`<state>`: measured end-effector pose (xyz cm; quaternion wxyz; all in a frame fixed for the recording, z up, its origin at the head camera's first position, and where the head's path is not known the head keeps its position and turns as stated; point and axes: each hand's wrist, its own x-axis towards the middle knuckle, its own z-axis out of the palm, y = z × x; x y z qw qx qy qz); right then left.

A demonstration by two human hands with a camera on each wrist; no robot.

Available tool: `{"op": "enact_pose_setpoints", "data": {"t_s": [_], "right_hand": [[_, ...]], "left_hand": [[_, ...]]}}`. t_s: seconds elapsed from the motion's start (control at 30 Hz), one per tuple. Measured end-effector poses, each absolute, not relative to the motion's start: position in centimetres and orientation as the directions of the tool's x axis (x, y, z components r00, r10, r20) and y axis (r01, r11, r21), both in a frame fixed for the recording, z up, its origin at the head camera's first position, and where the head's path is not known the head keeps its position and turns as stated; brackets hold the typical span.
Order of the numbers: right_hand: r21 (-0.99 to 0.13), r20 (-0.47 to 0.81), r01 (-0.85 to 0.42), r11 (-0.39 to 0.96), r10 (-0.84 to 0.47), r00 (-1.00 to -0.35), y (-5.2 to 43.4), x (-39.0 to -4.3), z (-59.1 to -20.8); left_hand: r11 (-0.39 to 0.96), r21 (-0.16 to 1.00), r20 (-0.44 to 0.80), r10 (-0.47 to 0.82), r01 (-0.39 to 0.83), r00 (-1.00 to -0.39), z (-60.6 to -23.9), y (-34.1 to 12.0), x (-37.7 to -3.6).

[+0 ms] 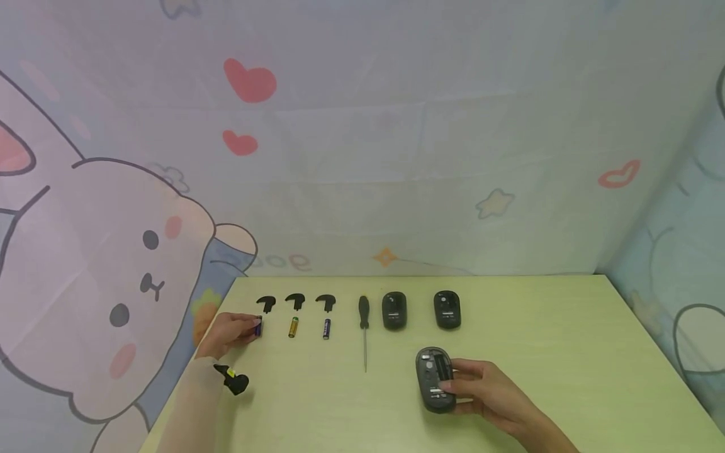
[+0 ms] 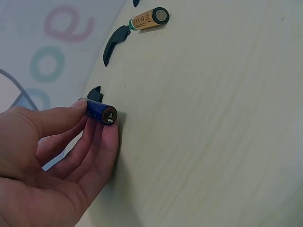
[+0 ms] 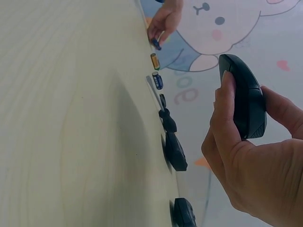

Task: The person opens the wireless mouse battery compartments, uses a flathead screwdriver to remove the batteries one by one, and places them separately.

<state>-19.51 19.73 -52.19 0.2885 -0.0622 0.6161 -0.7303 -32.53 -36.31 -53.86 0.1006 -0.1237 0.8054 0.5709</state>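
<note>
My left hand (image 1: 229, 333) pinches a blue battery (image 1: 257, 328) between thumb and fingers at the table's left side; the left wrist view shows the blue battery (image 2: 101, 112) held just off the tabletop. My right hand (image 1: 487, 393) grips a black computer mouse (image 1: 435, 379), turned underside up with its battery bay uncovered. The right wrist view shows the mouse (image 3: 244, 101) lifted between thumb and fingers. A gold battery (image 1: 292, 327) and another blue battery (image 1: 326, 328) lie in a row beside the held one.
Three black covers (image 1: 295, 301) lie in a row behind the batteries. A black-handled screwdriver (image 1: 364, 327) lies mid-table. Two more black mice (image 1: 394, 310) (image 1: 447, 309) sit at the back. Cartoon-printed cloth walls surround the pale green table (image 1: 566, 352).
</note>
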Motion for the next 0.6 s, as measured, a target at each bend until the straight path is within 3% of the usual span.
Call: {"op": "enact_pose_setpoints", "data": {"t_s": [0.6], "right_hand": [[-0.934,-0.26,0.345,-0.086,-0.499,-0.827,19.5,-19.5,-52.1]], "left_hand": [[0.554,0.795,-0.254,-0.065,-0.246,-0.965,-53.5,-35.6,-34.0]]}}
